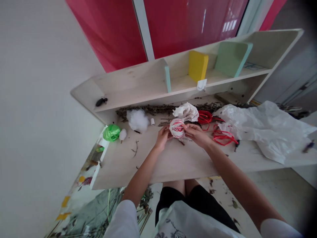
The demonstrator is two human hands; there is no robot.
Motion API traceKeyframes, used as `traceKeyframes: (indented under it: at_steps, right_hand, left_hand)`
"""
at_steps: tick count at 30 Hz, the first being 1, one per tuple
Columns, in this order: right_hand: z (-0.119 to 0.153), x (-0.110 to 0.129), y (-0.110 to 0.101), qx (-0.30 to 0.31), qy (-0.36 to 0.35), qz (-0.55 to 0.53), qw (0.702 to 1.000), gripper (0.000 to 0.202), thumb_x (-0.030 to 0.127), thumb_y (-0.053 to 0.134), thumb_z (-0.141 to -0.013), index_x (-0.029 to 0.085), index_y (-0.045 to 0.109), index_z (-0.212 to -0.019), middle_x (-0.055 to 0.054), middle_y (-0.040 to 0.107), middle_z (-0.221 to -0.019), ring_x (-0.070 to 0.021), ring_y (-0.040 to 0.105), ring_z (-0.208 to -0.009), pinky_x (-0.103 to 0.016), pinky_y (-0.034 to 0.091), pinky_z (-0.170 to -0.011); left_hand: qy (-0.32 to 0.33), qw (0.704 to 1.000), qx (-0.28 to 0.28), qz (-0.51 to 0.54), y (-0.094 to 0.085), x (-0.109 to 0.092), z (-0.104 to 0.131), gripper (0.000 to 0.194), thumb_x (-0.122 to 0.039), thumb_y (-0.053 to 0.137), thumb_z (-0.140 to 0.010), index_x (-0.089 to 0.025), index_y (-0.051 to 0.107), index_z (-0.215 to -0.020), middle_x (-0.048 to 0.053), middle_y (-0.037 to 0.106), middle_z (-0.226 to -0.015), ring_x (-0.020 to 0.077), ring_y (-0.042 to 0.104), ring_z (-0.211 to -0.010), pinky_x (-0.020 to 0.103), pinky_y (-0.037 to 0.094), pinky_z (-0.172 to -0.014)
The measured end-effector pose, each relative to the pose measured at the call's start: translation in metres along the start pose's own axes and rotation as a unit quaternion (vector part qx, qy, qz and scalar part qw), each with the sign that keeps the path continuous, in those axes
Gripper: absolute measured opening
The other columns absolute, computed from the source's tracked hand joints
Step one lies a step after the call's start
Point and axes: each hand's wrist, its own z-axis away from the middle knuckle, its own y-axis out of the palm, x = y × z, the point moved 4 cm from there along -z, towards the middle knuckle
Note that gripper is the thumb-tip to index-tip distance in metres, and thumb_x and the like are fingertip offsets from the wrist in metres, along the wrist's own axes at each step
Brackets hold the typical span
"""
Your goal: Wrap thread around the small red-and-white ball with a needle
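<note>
A round ball (177, 128) wound with red and white strands is held above the desk between both hands. My left hand (162, 136) closes on its left side, the fingertips partly behind it. On the right side, my right hand (194, 133) grips the ball with thumb and fingers. Crumpled white paper (186, 111) lies just behind the ball. Below the ball, a short brown stick (181, 142) shows.
Green twine (111, 133), white fluff (137, 120) and a small white ball (123, 134) sit at the left. Red ribbon (224, 136) and a clear plastic bag (269, 129) lie at the right. A shelf (138, 94) with dividers runs behind.
</note>
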Motion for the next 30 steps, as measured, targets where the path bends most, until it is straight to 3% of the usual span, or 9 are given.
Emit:
traceKeyframes:
  at_steps: [4,7,11,17,23,26,30]
  right_hand:
    - [0.0,-0.001,0.004,0.028,-0.016,0.024,0.999,0.043,0.056,0.077,-0.06,0.019,0.054,-0.063,0.007,0.032,-0.052,-0.0061,0.024,-0.047,-0.024,0.021,-0.047]
    - [-0.001,-0.006,0.004,0.051,-0.017,0.037,0.998,0.041,0.056,0.074,-0.064,0.019,0.057,-0.067,0.007,0.033,-0.052,-0.0064,0.023,-0.047,-0.025,0.018,-0.046]
    - [-0.001,-0.007,0.005,0.064,-0.014,0.03,0.997,0.039,0.055,0.073,-0.066,0.019,0.057,-0.067,0.007,0.032,-0.052,-0.0063,0.022,-0.047,-0.024,0.019,-0.046]
    - [0.0,-0.003,0.003,0.029,-0.002,-0.011,1.0,0.041,0.051,0.077,-0.063,0.019,0.051,-0.062,0.007,0.033,-0.055,-0.0062,0.028,-0.049,-0.023,0.028,-0.051]
    - [-0.004,-0.009,-0.001,0.008,0.005,-0.01,1.0,0.041,0.049,0.078,-0.061,0.019,0.05,-0.064,0.007,0.034,-0.056,-0.0066,0.028,-0.051,-0.023,0.028,-0.051]
    - [-0.006,-0.01,-0.004,-0.017,0.008,-0.017,1.0,0.042,0.049,0.079,-0.059,0.019,0.05,-0.064,0.007,0.035,-0.057,-0.0063,0.029,-0.051,-0.023,0.028,-0.052]
    - [-0.006,-0.007,-0.007,-0.039,0.003,-0.02,0.999,0.045,0.049,0.081,-0.056,0.019,0.048,-0.062,0.007,0.036,-0.056,-0.0059,0.029,-0.05,-0.023,0.027,-0.051]
  left_hand:
    - [-0.017,0.998,0.047,0.034,0.007,-0.002,0.005,0.048,-0.058,0.066,-0.071,-0.021,0.064,-0.101,0.004,0.069,-0.089,0.0142,0.064,-0.072,0.025,0.051,-0.067]
    - [-0.006,0.997,0.081,0.018,0.012,-0.004,0.009,0.051,-0.05,0.076,-0.064,-0.021,0.064,-0.104,0.006,0.069,-0.097,0.0172,0.064,-0.082,0.027,0.051,-0.072]
    - [0.004,0.998,0.061,-0.002,0.012,-0.006,0.01,0.047,-0.042,0.078,-0.063,-0.02,0.064,-0.103,0.005,0.069,-0.097,0.0165,0.064,-0.081,0.026,0.051,-0.07]
    - [0.006,0.998,0.061,-0.016,0.016,-0.011,0.015,0.046,-0.037,0.079,-0.062,-0.02,0.065,-0.102,0.003,0.069,-0.093,0.0146,0.064,-0.075,0.022,0.05,-0.063]
    - [0.014,0.997,0.071,0.005,0.017,-0.011,0.014,0.043,-0.035,0.076,-0.063,-0.02,0.064,-0.101,0.003,0.07,-0.091,0.0155,0.065,-0.073,0.024,0.052,-0.06]
    - [-0.016,0.997,0.068,0.042,0.014,-0.008,0.011,0.035,-0.037,0.069,-0.067,-0.017,0.065,-0.095,0.004,0.069,-0.086,0.0157,0.064,-0.068,0.024,0.052,-0.055]
    - [-0.053,0.987,0.085,0.124,0.012,-0.012,0.012,0.036,-0.042,0.06,-0.075,-0.018,0.064,-0.102,0.006,0.07,-0.095,0.019,0.067,-0.081,0.029,0.056,-0.067]
